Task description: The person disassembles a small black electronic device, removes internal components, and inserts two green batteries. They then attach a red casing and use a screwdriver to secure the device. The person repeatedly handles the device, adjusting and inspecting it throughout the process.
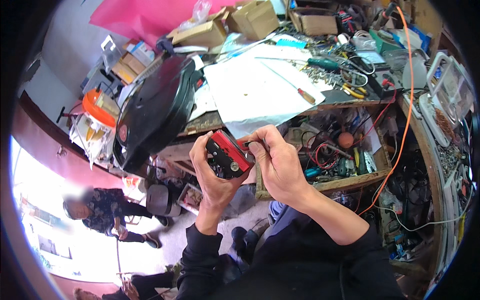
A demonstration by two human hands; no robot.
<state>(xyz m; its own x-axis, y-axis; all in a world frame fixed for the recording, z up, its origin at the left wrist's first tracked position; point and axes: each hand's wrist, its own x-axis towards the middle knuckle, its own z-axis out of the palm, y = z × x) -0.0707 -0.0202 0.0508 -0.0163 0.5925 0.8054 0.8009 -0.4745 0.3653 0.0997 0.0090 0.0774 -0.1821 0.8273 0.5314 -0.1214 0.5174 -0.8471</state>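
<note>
A small boxy device in red and black (233, 159), with a round silver part on its face, is held up in front of the workbench. My left hand (212, 182) is wrapped round it from the left and below. At its right edge, my right hand (281, 167) is closed, thumb against the forefinger. Those fingertips touch or nearly touch the red side, and a small dark piece shows by them; its kind I cannot make out. Just beyond the hands lies a white sheet (250, 95), with a long screwdriver (306, 96) on it.
An open wooden drawer (325, 188) full of wires and tools juts out below the bench. Pliers (354, 92) and loose parts crowd the right side. An orange cable (411, 80) hangs down there. A large black case (157, 107) stands at left. Another person (102, 212) sits lower left.
</note>
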